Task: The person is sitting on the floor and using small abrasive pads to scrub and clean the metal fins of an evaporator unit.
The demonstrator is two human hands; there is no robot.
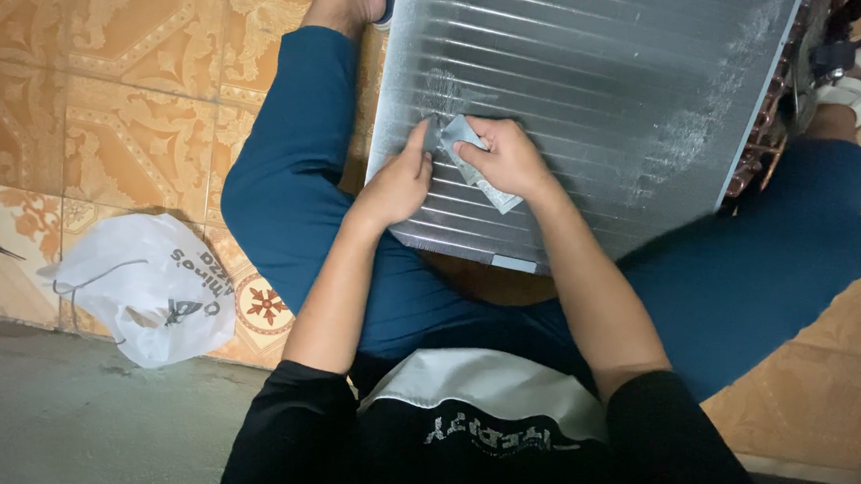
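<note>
Crumpled grey rag [473,157] lies on finned metal coil [592,94].

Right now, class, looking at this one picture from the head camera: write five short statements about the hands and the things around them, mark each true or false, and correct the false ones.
1. The right hand holds a small grey pad against the finned metal panel. True.
2. The left hand grips a screwdriver. False: it holds no tool; its finger presses on the panel beside the pad.
3. The panel lies between the person's legs. True.
4. A white plastic bag lies on top of the panel. False: it lies on the floor to the person's left.
5. The floor tiles are plain white. False: they are orange-brown with a pattern.
</note>
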